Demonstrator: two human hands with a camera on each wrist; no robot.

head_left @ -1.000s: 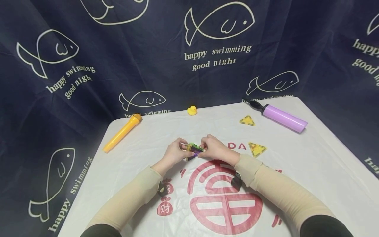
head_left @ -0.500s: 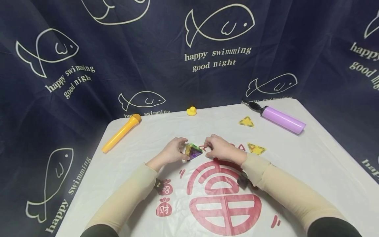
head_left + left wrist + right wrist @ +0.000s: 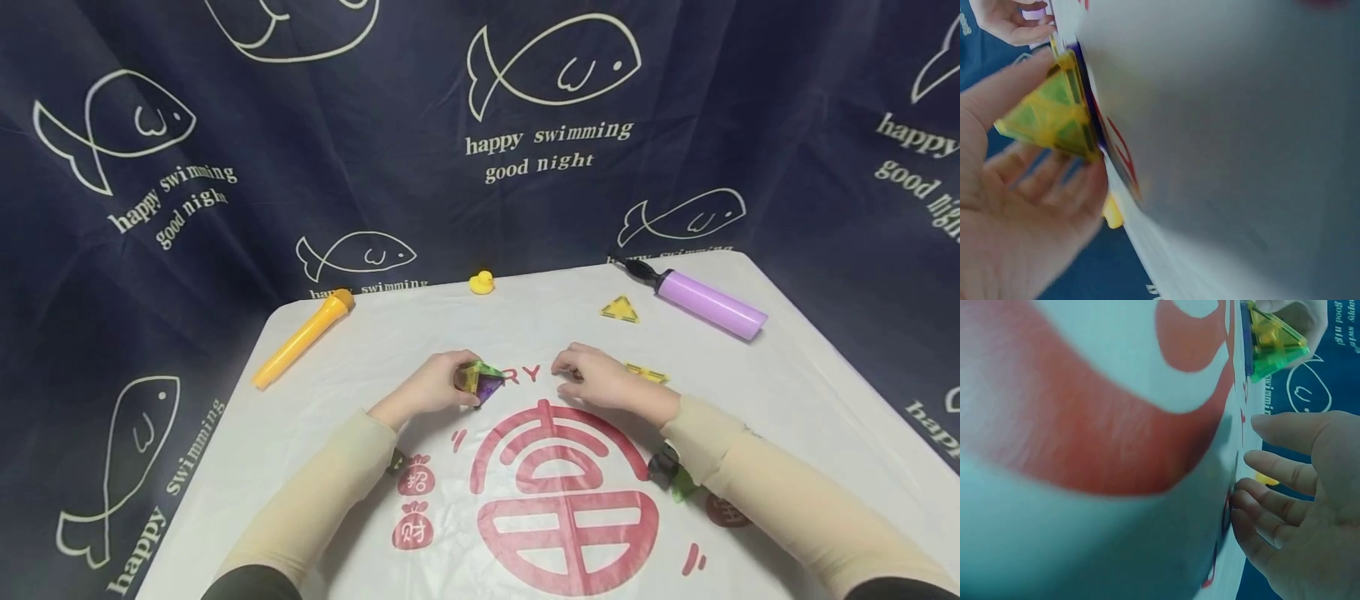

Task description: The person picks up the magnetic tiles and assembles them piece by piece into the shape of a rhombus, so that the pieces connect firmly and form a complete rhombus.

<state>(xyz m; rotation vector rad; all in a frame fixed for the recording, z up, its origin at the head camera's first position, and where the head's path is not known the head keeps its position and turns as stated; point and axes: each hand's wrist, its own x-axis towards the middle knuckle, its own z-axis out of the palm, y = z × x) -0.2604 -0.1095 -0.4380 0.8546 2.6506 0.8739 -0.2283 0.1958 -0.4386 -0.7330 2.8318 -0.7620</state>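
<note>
My left hand [image 3: 431, 385] holds a small pyramid [image 3: 487, 387] of see-through magnetic tiles, yellow, green and purple, low over the table left of centre. In the left wrist view the thumb and fingers are on either side of the pyramid's yellow triangular face [image 3: 1047, 115]. Apart from it, to the right, my right hand [image 3: 600, 379] has loosely bent fingers and nothing between them. A yellow triangle tile [image 3: 648, 373] lies just behind the right hand, partly hidden by it. Spread fingers [image 3: 1282, 469] low over the tabletop appear in the right wrist view.
Another yellow triangle tile [image 3: 620, 309] lies farther back. A purple hand pump [image 3: 712, 305], a yellow rubber duck [image 3: 482, 283] and an orange toy microphone [image 3: 303, 339] lie along the table's far side. A green tile [image 3: 683, 485] shows beside the right cuff.
My right hand has left the pyramid and moved right, towards the nearer yellow triangle tile. The left hand keeps the pyramid, shifted slightly left. A green tile has come into view by the right cuff.
</note>
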